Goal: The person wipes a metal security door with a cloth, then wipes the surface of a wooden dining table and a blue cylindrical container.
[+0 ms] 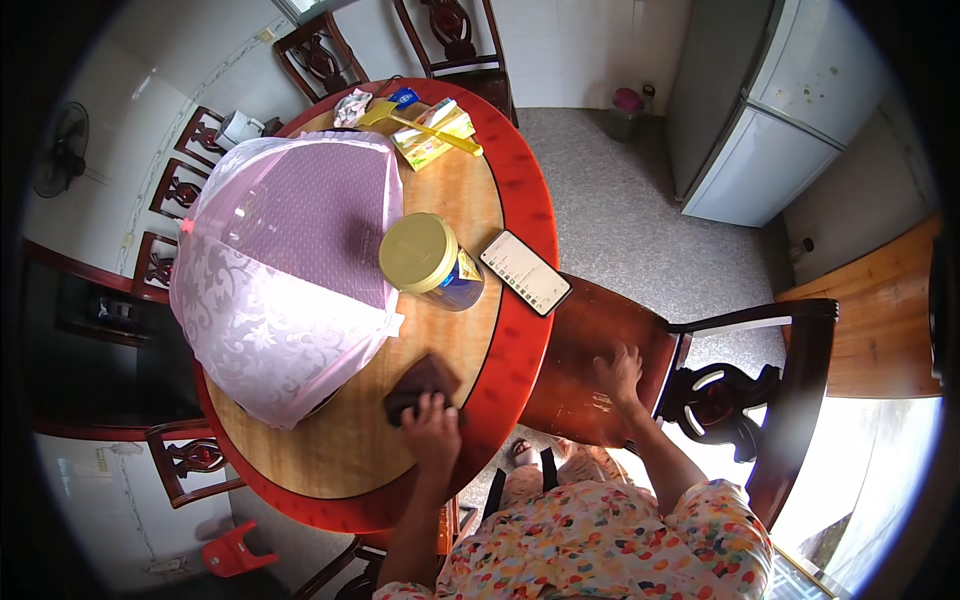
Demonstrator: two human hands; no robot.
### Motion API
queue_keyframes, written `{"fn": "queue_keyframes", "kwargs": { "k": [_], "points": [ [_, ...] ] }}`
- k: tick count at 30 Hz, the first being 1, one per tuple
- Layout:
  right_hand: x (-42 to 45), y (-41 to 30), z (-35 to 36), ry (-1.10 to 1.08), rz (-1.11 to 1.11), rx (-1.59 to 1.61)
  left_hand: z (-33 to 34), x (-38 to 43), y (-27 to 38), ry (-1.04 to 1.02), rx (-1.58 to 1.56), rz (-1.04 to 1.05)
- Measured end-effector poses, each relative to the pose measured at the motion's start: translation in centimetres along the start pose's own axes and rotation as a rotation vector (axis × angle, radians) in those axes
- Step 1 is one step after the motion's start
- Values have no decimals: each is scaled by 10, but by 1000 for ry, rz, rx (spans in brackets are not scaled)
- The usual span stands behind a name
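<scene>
My left hand (433, 433) presses on the near end of a crumpled dark brown cloth (421, 382) on the round wooden table (300, 465). My right hand (621, 373) is over the seat of a dark wooden chair (600, 322), fingers apart, holding nothing; whether it touches the seat cannot be told. Beyond the cloth stands a clear plastic jar with a gold lid (417, 252). A lit smartphone (525, 272) lies on the table's red rim, right of the jar. A pink mesh food cover (300, 277) takes up the table's left part, beside the jar.
A yellow fly swatter (442, 136) rests across a tissue box (433, 135) at the table's far side, near a patterned cloth (351, 109) and a blue packet (403, 97). Several wooden chairs surround the table. A refrigerator (765, 150) stands far right; a red plastic stool (236, 551) is lower left.
</scene>
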State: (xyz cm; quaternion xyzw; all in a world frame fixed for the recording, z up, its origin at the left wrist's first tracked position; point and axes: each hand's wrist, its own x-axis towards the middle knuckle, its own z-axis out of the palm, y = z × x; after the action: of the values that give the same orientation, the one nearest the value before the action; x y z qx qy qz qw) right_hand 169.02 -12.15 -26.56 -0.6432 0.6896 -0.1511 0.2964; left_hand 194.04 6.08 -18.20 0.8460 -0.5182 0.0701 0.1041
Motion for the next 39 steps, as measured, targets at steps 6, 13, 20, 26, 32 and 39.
{"fn": "queue_keyframes", "kwargs": {
  "k": [6,13,20,26,32,39],
  "points": [
    [-28,-25,1,-13,-203,108,-2,16,74,-90,-116,264],
    [-53,-78,-12,46,-605,212,-10,-8,15,5,-109,132],
    [-29,-113,-26,169,-600,206,-32,-57,-35,-114,47,-108],
    [20,-92,-27,252,-492,-104,-23,-60,-21,-75,152,-137],
    [22,-95,-27,227,-547,-207,-18,-61,-27,-90,123,-126],
    [26,-96,-14,247,-576,-287,-22,-59,-24,-90,167,-123]
  ]
}}
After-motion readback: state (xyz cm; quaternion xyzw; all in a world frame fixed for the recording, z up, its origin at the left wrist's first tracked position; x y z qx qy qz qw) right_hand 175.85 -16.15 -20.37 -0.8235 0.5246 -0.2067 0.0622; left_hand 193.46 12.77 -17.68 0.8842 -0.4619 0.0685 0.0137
